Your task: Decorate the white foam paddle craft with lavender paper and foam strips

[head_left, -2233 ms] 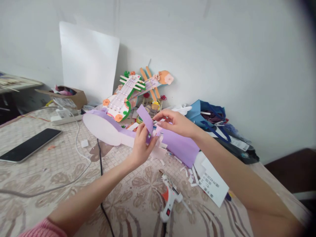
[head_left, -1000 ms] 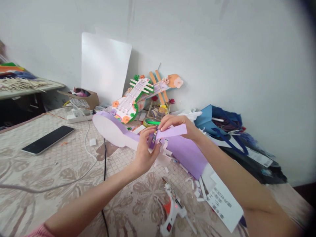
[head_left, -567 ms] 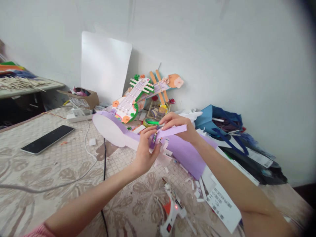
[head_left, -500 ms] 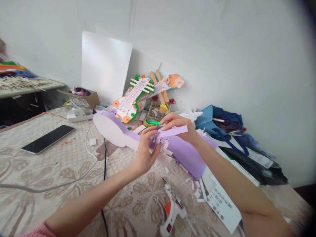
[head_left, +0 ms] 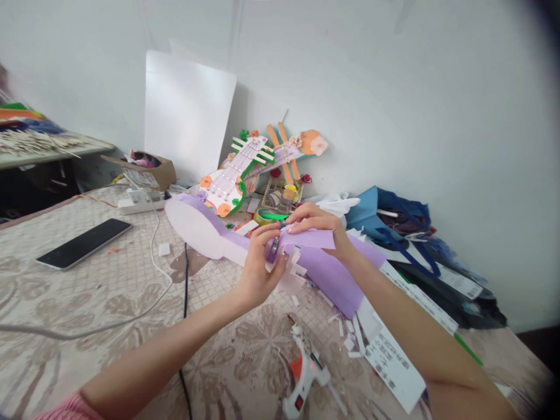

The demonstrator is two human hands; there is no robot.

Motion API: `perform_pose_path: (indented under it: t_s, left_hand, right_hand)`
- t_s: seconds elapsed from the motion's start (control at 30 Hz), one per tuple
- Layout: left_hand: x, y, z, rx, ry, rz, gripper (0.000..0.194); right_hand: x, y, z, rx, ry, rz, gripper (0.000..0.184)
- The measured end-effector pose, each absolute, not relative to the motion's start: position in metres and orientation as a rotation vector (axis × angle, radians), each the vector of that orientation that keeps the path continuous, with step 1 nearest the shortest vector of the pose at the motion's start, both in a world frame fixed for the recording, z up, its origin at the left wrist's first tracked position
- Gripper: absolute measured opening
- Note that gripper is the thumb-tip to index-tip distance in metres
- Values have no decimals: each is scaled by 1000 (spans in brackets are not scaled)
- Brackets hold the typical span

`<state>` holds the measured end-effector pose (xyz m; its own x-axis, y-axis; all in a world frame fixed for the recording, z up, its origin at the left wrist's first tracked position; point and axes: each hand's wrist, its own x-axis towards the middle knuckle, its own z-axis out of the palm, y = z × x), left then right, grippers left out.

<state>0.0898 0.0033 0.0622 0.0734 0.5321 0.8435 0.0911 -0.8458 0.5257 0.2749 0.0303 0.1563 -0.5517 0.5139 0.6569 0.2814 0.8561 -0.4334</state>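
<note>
A white guitar-shaped cutout [head_left: 195, 228] with a purple edge band lies tilted over the table, its round body to the left. My left hand [head_left: 258, 269] is closed around its narrow end, thumb below and fingers above. From that end a purple paper strip [head_left: 311, 239] runs right, pinched in the curled fingers of my right hand [head_left: 318, 224]. The two hands are close together, and their fingers hide part of the join. Nearer to me, a white hot glue gun [head_left: 306, 367] with a lit red light lies on the table.
A purple sheet [head_left: 335, 277] and paper scraps [head_left: 350, 341] lie under my right forearm. Behind stand decorated paper guitars [head_left: 231, 175] and a tape roll [head_left: 265, 217]. A phone [head_left: 83, 244], a white cable [head_left: 160, 256] and a black cord [head_left: 186, 280] lie left; bags [head_left: 394, 216] are right.
The purple strip has turned so that its face shows broader and its free end sits lower. My right hand has shifted slightly with it; my left hand stays almost in place.
</note>
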Motion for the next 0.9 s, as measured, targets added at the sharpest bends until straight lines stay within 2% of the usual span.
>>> perform_pose_path:
  t_s: [0.2, 0.37, 0.6, 0.9]
  left_hand:
    - [87, 3, 66, 2131, 624, 1862, 36]
    - [87, 2, 66, 2149, 621, 1866, 36]
    - [86, 2, 67, 2167, 630, 1851, 33]
    - [86, 3, 67, 2172, 588, 1849, 33]
  right_hand:
    - [277, 31, 151, -575, -2182, 327, 27]
    - [281, 30, 145, -554, -2146, 380, 40]
    - [283, 26, 142, -546, -2127, 415, 44]
    - [279, 28, 141, -571, -2088, 416, 23]
